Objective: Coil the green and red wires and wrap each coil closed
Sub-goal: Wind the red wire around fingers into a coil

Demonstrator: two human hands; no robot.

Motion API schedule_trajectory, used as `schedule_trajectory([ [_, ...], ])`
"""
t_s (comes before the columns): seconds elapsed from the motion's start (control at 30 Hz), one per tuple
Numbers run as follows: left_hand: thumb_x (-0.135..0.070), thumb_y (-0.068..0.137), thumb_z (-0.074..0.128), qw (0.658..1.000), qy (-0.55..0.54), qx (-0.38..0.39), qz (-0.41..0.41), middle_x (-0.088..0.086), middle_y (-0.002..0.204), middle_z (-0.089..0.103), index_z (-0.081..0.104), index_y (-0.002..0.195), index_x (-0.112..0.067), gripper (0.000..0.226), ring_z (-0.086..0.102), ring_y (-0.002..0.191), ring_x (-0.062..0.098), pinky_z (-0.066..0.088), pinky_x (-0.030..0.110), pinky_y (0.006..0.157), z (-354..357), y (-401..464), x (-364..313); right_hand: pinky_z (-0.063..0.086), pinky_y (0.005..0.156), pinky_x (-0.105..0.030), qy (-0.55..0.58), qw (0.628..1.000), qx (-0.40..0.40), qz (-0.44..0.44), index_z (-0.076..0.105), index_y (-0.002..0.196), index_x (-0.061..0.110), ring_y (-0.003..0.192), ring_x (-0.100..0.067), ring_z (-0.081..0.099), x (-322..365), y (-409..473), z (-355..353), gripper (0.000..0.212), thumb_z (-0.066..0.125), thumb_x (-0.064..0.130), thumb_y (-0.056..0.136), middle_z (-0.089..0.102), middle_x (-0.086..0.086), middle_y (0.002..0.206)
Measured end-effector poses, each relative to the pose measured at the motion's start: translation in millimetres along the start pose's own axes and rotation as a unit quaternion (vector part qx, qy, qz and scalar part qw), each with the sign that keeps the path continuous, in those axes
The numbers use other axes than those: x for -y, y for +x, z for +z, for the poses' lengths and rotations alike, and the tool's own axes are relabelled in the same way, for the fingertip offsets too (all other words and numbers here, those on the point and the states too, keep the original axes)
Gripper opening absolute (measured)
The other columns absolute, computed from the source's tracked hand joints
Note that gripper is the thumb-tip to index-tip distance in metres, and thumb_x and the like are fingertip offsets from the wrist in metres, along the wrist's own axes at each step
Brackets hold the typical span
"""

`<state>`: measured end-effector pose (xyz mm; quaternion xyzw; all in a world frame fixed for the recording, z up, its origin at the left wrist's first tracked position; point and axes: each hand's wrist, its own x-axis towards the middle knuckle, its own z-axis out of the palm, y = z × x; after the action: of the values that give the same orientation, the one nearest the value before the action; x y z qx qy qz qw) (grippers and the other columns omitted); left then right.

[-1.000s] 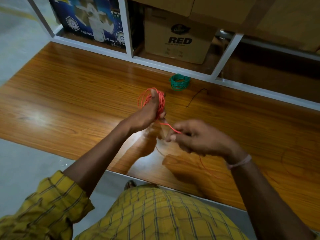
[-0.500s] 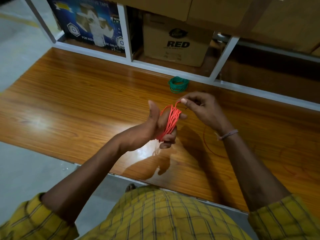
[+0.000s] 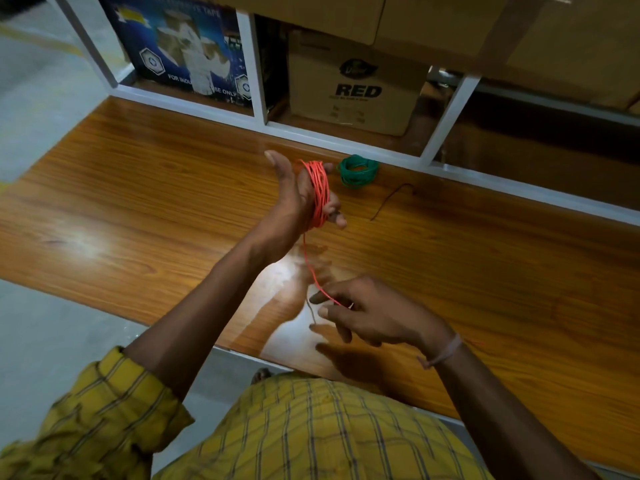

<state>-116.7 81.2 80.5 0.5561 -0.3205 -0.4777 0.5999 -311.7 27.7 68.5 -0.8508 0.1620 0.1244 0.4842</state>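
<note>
Left hand (image 3: pixel 298 199) holds the red coil (image 3: pixel 318 195) looped over its fingers, above mid-surface. Right hand (image 3: pixel 367 317) pinches the red tail nearer the front edge. I judge: keep the tail taut, wrap it crosswise. Green coil (image 3: pixel 358 170) lies finished at the back edge.

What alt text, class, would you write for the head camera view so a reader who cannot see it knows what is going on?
A person's left hand holds a red wire coil wound around its fingers, while the right hand pinches the wire's free strand lower down. A green wire coil lies on the wooden table beyond, near shelves holding a cardboard box marked RED.
</note>
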Motion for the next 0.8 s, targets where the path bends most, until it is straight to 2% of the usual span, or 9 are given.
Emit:
schedule_trajectory([
  [0.07, -0.087, 0.073, -0.009, 0.999, 0.047, -0.003, -0.001, 0.012, 0.080, 0.057, 0.040, 0.152, -0.018, 0.116, 0.072, 0.088, 0.034, 0.051, 0.053, 0.107, -2.6, 3.6, 3.8, 0.041, 0.051, -0.014, -0.022, 0.999, 0.011, -0.033, 0.074, 0.120, 0.020, 0.045, -0.004, 0.058, 11.1, -9.3, -13.3, 0.018, 0.062, 0.022, 0.106, 0.073, -0.004, 0.067],
  [0.17, -0.092, 0.071, -0.003, 0.988, 0.148, 0.032, -0.012, 0.020, 0.087, 0.059, 0.048, 0.147, -0.007, 0.124, 0.073, 0.092, 0.044, 0.051, 0.063, 0.108, -6.0, 1.3, 12.4, 0.046, 0.055, -0.026, -0.002, 0.998, -0.031, -0.061, 0.074, 0.108, 0.021, 0.056, -0.012, 0.064, 22.7, -19.3, -41.7, 0.012, 0.064, 0.027, 0.104, 0.071, -0.006, 0.067],
  [0.23, -0.105, 0.061, 0.006, 0.982, 0.178, 0.057, -0.013, 0.022, 0.086, 0.057, 0.049, 0.145, -0.002, 0.140, 0.071, 0.085, 0.037, 0.054, 0.052, 0.093, -7.6, -2.3, 19.7, 0.047, 0.053, -0.032, 0.014, 0.995, -0.073, -0.073, 0.073, 0.100, 0.020, 0.057, -0.018, 0.062, 26.9, -23.8, -63.9, 0.014, 0.065, 0.031, 0.104, 0.069, -0.004, 0.067],
  [0.27, -0.109, 0.057, 0.010, 0.981, 0.182, 0.069, -0.013, 0.025, 0.087, 0.056, 0.046, 0.149, -0.007, 0.142, 0.072, 0.084, 0.032, 0.055, 0.045, 0.092, -6.6, -4.7, 22.5, 0.046, 0.052, -0.029, 0.021, 0.992, -0.095, -0.076, 0.072, 0.097, 0.020, 0.056, -0.016, 0.060, 26.9, -25.2, -75.2, 0.014, 0.065, 0.030, 0.104, 0.067, -0.001, 0.066],
  [0.33, -0.111, 0.055, 0.013, 0.977, 0.189, 0.100, -0.005, 0.025, 0.087, 0.053, 0.039, 0.153, -0.014, 0.140, 0.073, 0.083, 0.028, 0.057, 0.034, 0.091, -4.0, -10.2, 26.3, 0.044, 0.054, -0.019, 0.020, 0.987, -0.140, -0.075, 0.072, 0.097, 0.018, 0.058, -0.007, 0.056, 23.9, -24.7, -94.4, 0.012, 0.064, 0.026, 0.103, 0.063, 0.004, 0.067],
  [0.43, -0.108, 0.060, 0.006, 0.967, 0.203, 0.152, 0.005, 0.016, 0.084, 0.049, 0.042, 0.150, -0.017, 0.133, 0.068, 0.076, 0.021, 0.049, 0.017, 0.078, 2.4, -22.4, 25.8, 0.047, 0.059, -0.017, 0.011, 0.973, -0.213, -0.084, 0.072, 0.100, 0.014, 0.066, -0.005, 0.057, 13.3, -13.4, -110.4, 0.013, 0.065, 0.023, 0.104, 0.063, 0.001, 0.076],
  [0.57, -0.104, 0.065, 0.003, 0.961, 0.185, 0.204, 0.006, 0.009, 0.081, 0.046, 0.042, 0.152, -0.022, 0.126, 0.061, 0.072, 0.020, 0.044, 0.017, 0.074, 12.5, -36.1, 18.7, 0.052, 0.066, -0.017, 0.012, 0.954, -0.286, -0.087, 0.071, 0.103, 0.010, 0.073, -0.006, 0.061, -9.4, 14.2, -110.3, 0.013, 0.066, 0.022, 0.104, 0.067, -0.008, 0.087],
  [0.7, -0.106, 0.064, 0.008, 0.963, 0.133, 0.233, 0.029, 0.000, 0.078, 0.047, 0.040, 0.153, -0.016, 0.130, 0.059, 0.072, 0.018, 0.047, 0.021, 0.077, 16.9, -39.0, 3.4, 0.047, 0.067, -0.016, 0.042, 0.948, -0.314, -0.043, 0.074, 0.113, 0.023, 0.075, 0.001, 0.059, -36.1, 34.5, -88.9, 0.020, 0.055, 0.030, 0.110, 0.069, -0.008, 0.091],
  [0.8, -0.100, 0.068, -0.002, 0.973, 0.065, 0.220, 0.034, 0.005, 0.083, 0.053, 0.036, 0.158, -0.015, 0.129, 0.062, 0.079, 0.021, 0.053, 0.030, 0.091, 14.8, -35.3, -6.2, 0.052, 0.062, -0.031, 0.098, 0.953, -0.287, 0.021, 0.074, 0.108, 0.029, 0.070, -0.013, 0.064, -53.6, 43.8, -58.4, 0.023, 0.052, 0.034, 0.110, 0.072, -0.007, 0.088],
])
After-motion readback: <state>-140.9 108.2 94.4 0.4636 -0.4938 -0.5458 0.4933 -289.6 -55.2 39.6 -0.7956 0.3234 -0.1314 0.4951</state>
